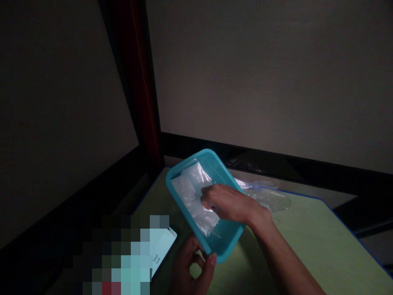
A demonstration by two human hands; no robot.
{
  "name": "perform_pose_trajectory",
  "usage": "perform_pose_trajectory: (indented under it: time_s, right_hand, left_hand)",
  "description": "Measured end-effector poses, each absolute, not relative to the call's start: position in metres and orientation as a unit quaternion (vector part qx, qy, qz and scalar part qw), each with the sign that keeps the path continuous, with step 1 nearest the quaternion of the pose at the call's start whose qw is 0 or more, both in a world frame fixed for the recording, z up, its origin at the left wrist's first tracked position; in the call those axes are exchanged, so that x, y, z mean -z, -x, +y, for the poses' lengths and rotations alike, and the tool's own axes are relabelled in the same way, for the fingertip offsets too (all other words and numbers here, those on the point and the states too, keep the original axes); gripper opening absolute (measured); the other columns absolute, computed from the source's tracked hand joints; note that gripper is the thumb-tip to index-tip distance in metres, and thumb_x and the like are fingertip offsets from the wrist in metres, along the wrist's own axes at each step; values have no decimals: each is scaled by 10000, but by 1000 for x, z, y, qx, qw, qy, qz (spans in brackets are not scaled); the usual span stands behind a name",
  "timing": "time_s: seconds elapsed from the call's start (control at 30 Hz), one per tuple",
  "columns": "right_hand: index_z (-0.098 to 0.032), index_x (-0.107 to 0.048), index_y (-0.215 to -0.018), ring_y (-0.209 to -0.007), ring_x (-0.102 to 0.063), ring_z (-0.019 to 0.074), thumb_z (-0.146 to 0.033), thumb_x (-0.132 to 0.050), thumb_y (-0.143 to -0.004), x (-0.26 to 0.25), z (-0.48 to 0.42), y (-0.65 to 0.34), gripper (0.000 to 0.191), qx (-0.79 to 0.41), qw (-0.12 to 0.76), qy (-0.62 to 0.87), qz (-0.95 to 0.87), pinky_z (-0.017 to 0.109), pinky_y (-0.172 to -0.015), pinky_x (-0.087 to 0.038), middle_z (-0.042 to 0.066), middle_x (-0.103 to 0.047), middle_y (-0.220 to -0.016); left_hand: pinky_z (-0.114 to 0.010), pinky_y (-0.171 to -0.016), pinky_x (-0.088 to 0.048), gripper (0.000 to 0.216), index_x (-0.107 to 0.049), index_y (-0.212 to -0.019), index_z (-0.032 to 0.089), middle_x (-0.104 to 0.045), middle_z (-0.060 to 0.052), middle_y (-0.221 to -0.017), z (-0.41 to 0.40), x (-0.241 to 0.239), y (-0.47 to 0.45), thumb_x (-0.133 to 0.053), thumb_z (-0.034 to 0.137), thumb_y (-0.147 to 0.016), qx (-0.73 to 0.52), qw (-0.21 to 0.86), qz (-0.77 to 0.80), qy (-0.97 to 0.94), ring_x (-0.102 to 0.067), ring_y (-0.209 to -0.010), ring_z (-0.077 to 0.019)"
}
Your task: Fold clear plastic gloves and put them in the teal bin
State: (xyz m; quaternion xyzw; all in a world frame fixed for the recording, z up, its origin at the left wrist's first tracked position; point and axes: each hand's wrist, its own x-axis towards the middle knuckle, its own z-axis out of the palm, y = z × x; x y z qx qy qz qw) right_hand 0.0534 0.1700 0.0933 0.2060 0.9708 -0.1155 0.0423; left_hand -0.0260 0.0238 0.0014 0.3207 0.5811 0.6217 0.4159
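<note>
A teal plastic tray [229, 246] with raised walls is tilted above the green table. My left hand [195, 260] grips its near rim, the thumb on top and the fingers curled below. Clear plastic bags [192, 192] lie flat along the tray's left side, shiny and partly overlapping. My right hand [225, 200] reaches into the tray over the bags. Its fingers are curled at the bags' edge, and whatever is between the fingertips is hidden.
Crumpled clear plastic [270, 198] lies on the green tabletop [316, 237] behind the tray. A lit phone screen [162, 250], partly pixelated, is at the lower left. Pale wall panels [270, 73] and a dark red post [141, 82] stand behind.
</note>
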Motion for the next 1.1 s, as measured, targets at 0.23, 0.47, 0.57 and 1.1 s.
perform_pose_trajectory:
  time_s: [0.23, 0.47, 0.57, 1.1]
  right_hand:
    - [-120, -641, -679, -596, -515, 81, 26, -583, -635, -95, 174, -56, 163, 289, 101, -181, 935, 190, -567, -380, -26, -576, -642]
    - [-75, -655, -787, -710, -606, 93, 91, -532, -670, -87, 179, -58, 238, 442, 155, -188, 863, 199, -676, -470, 8, -638, -732]
    - [-63, -643, -833, -759, -631, 93, 135, -479, -674, -82, 181, -56, 302, 476, 177, -174, 844, 209, -730, -485, 22, -655, -774]
    - [-124, -532, -820, -782, -614, 101, 93, -544, -719, -67, 187, -48, 239, 522, 169, -150, 823, 221, -725, -487, -25, -585, -741]
  left_hand:
    - [-164, -431, -346, 179, -528, -624, 188, -499, 31, -554, 23, -5, 26, -656, 313, -628, -615, 422, 585, -318, -418, -468, -86]
    - [-167, -428, -362, 162, -584, -676, 184, -535, 21, -574, 24, -6, 27, -665, 313, -624, -615, 419, 588, -317, -433, -466, -91]
    - [-165, -417, -356, 180, -583, -658, 181, -547, 11, -579, 24, -4, 27, -682, 325, -615, -611, 417, 592, -321, -441, -472, -94]
    - [-181, -491, -425, 137, -533, -627, 191, -537, 22, -585, 22, 0, 24, -639, 276, -607, -619, 399, 593, -325, -476, -502, -101]
